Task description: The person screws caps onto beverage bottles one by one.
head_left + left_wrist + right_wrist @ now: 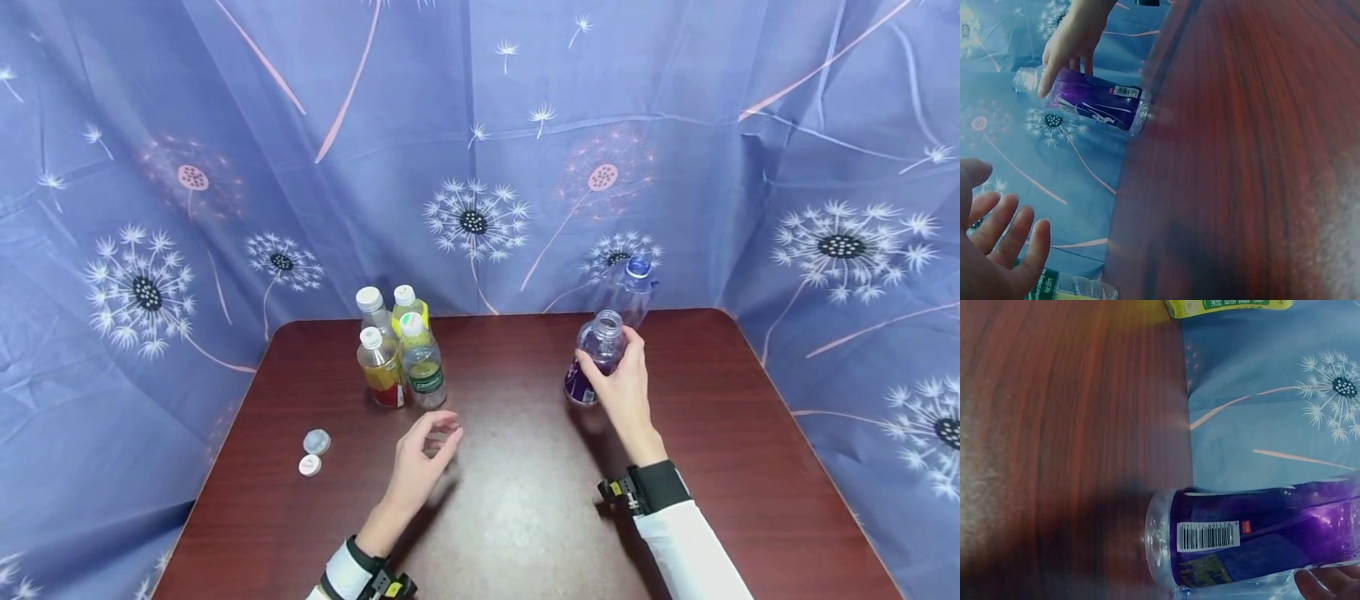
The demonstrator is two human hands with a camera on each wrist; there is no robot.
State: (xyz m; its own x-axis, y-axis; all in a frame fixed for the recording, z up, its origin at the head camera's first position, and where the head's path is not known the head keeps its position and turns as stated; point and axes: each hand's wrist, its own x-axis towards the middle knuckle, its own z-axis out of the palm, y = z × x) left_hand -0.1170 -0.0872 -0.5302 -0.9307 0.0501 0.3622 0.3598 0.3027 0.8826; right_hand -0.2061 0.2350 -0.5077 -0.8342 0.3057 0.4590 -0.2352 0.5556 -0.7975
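My right hand [626,387] grips the upper part of a clear plastic bottle with a purple label [581,382], thumb on one side and fingers on the other. Its mouth is uncapped, and it stands upright at the back right of the table. Just behind it is a clear bottle with a blue cap [637,287]. My left hand [420,458] hovers over the table with fingers loosely bent and nothing in them. Nearest to it is a capped bottle with a green label [425,375]. In the right wrist view the purple label [1266,525] shows a barcode.
Beside the green-labelled bottle stand a bottle with a yellow and red label [382,371], a yellow-labelled bottle [408,307] and a white-capped bottle [372,307]. A translucent cap [317,442] and a white cap [310,465] lie at left. A blue curtain [480,150] hangs behind the table [510,517].
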